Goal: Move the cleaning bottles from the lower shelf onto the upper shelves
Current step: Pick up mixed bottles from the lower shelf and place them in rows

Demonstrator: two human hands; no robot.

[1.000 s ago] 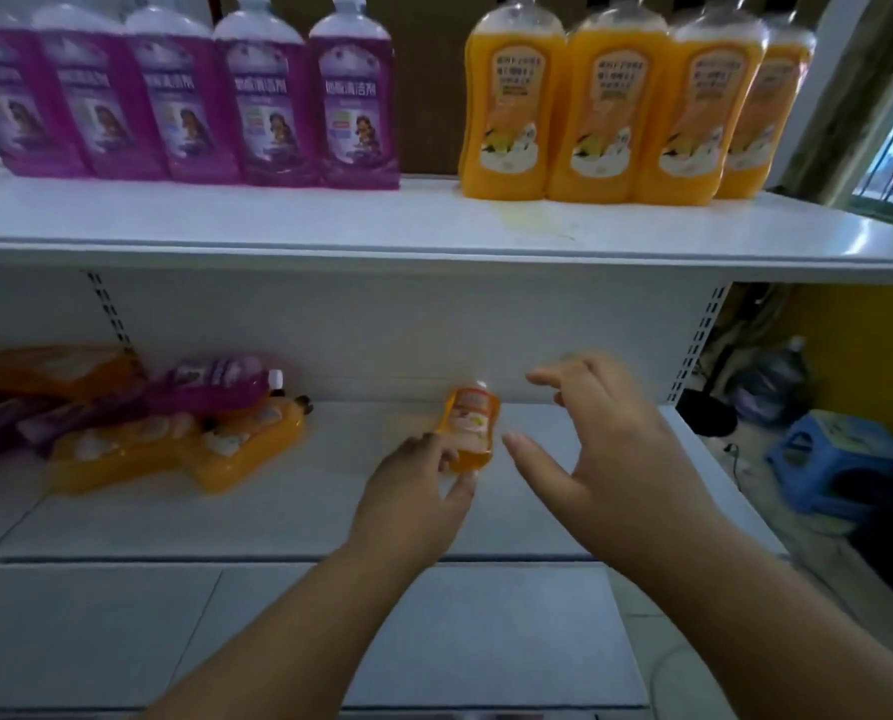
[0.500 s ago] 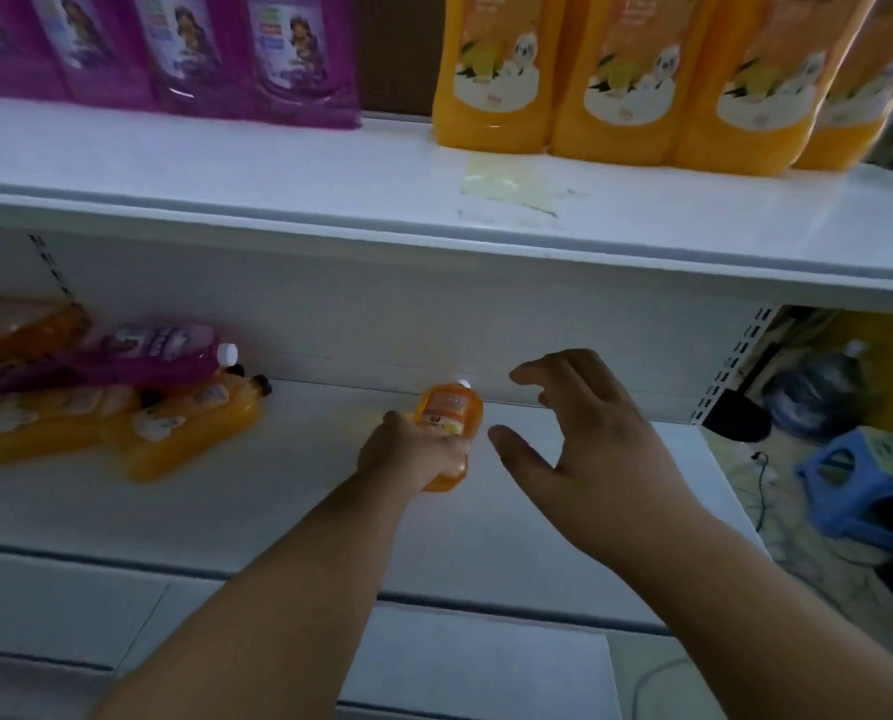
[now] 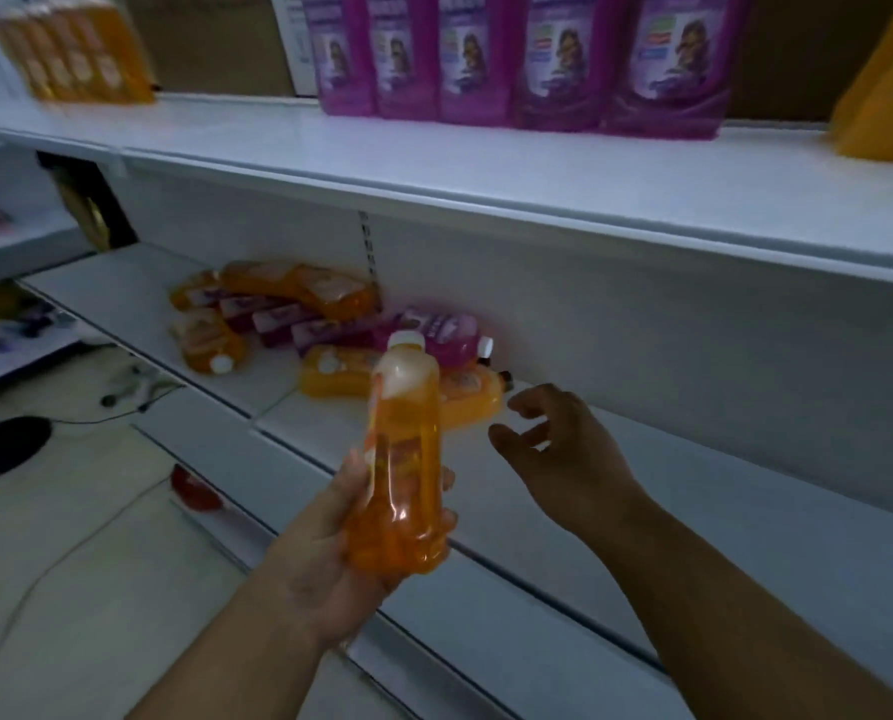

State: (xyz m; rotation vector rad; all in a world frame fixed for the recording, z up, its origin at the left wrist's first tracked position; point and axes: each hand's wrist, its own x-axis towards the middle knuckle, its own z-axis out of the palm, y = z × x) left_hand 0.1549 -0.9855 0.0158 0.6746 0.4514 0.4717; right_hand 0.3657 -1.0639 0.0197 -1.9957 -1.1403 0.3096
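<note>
Head view: orange bottle (image 3: 404,459) upright, cap up.

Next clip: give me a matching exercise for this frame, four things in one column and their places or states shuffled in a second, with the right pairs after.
Things:
1. left hand
2. right hand
3. purple bottles
4. pile of bottles

States or places:
A. lying on their sides on the lower shelf
B. standing in a row on the upper shelf
C. holds nothing, fingers loosely spread
D. grips the orange bottle by its base, cap up

Pairs: 1-D, 2-C, 3-B, 4-A
</note>
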